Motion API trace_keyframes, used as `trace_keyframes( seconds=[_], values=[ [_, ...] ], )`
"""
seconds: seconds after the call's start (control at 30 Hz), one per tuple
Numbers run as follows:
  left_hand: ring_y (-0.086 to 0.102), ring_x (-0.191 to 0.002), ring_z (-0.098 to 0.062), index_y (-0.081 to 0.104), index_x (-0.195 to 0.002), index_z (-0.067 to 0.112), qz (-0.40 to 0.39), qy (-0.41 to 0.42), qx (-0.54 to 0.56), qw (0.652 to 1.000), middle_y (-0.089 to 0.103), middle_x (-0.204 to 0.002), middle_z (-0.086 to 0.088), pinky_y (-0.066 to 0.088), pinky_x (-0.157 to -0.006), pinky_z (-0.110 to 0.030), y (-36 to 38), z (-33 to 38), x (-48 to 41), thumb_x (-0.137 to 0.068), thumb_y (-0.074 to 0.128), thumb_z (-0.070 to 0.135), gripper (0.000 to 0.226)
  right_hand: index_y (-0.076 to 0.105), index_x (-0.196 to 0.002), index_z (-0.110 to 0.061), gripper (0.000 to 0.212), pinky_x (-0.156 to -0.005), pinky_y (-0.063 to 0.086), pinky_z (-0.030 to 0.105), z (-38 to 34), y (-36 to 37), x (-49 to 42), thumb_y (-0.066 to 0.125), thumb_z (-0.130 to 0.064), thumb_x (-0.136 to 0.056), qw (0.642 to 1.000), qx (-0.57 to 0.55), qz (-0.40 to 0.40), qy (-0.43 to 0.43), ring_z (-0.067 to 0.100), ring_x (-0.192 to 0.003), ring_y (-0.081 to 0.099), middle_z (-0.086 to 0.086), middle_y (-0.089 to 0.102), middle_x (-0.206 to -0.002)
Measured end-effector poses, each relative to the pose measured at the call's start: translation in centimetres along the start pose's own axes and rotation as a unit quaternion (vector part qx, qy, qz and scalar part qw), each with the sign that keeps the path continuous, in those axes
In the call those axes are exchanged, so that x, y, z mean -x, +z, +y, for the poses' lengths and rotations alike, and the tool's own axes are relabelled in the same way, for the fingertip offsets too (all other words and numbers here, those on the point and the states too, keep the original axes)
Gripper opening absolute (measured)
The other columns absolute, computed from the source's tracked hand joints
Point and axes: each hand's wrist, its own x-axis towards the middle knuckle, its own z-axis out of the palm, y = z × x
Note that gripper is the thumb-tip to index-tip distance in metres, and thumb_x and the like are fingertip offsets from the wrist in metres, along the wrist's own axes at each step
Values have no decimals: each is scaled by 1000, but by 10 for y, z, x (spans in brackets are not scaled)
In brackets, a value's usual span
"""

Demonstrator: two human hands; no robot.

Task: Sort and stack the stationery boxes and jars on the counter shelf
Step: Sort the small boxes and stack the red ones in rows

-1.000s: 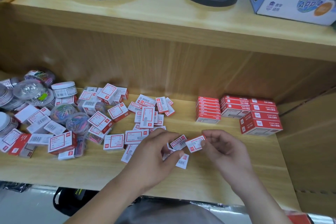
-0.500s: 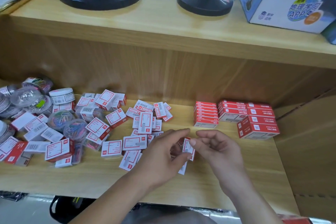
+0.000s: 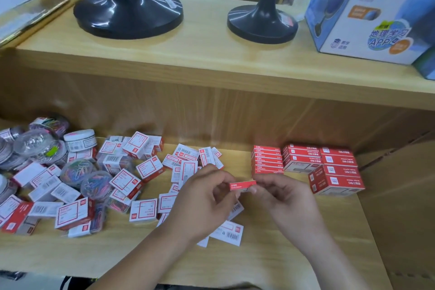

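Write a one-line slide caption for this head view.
Left hand and right hand pinch a small red box near the neat red stack.

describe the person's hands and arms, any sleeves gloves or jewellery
The bare left hand and bare right hand wear no gloves, and no rings, watch or bracelet show. Both forearms are uncovered down to the frame's lower edge, so no sleeve is visible.

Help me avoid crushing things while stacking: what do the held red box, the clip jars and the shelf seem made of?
Small red box: thin printed cardboard, matte, with crisp folded edges. Paper-clip jars: clear glossy plastic, probably; coloured clips show through and highlights glint. Shelf: light wood-grain board, smooth, possibly laminate.
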Motion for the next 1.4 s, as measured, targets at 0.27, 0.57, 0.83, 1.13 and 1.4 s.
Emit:
trace_keyframes(
  seconds=[0.27, 0.57, 0.83, 1.13, 1.4],
  values=[
    [63, -80, -18, 69, -91, 25, 22, -10, -222, 975, 66, -80, 7, 51, -64, -34, 10, -22, -77, -90, 66, 33, 9, 78, -83, -14, 10, -67, 47, 15, 13, -17, -23, 72, -9, -90, 999, 14, 21, -31, 5, -70, 65, -3, 76, -76],
    [62, -63, -25, 68, -62, 19, 27, 80, -449, 889, 59, -61, 2, 45, -57, -31, 27, -37, -96, -71, 85, 38, 27, 75, -75, -9, 16, -59, 43, 14, 46, -13, -11, 71, -4, -90, 999, -39, 15, 31, 4, -61, 56, 0, 69, -65],
    [57, -51, -23, 63, -51, 20, 16, 84, -491, 867, 55, -51, 4, 37, -53, -26, 31, -35, -105, -46, 97, 26, 35, 74, -73, -13, 18, -58, 41, 15, 68, -7, -7, 71, -9, -91, 999, -3, 14, 52, 2, -59, 52, -7, 65, -61],
    [55, -77, -21, 71, -81, 23, 31, 121, -316, 941, 63, -75, 7, 47, -62, -33, 5, -34, -72, -90, 68, 35, 15, 77, -81, -15, 13, -65, 46, 15, 66, -7, 1, 72, -8, -90, 997, 37, -38, 49, 0, -65, 61, -7, 74, -73],
    [53, -91, -11, 72, -86, 29, -74, 96, -264, 957, 59, -94, 15, 47, -77, -29, -14, -26, 37, -80, 66, 62, 34, 76, -103, -36, 26, -67, 52, 27, 82, 13, 7, 74, -47, -79, 977, 195, -60, -64, 12, -73, 61, -11, 61, -81]
  ],
)
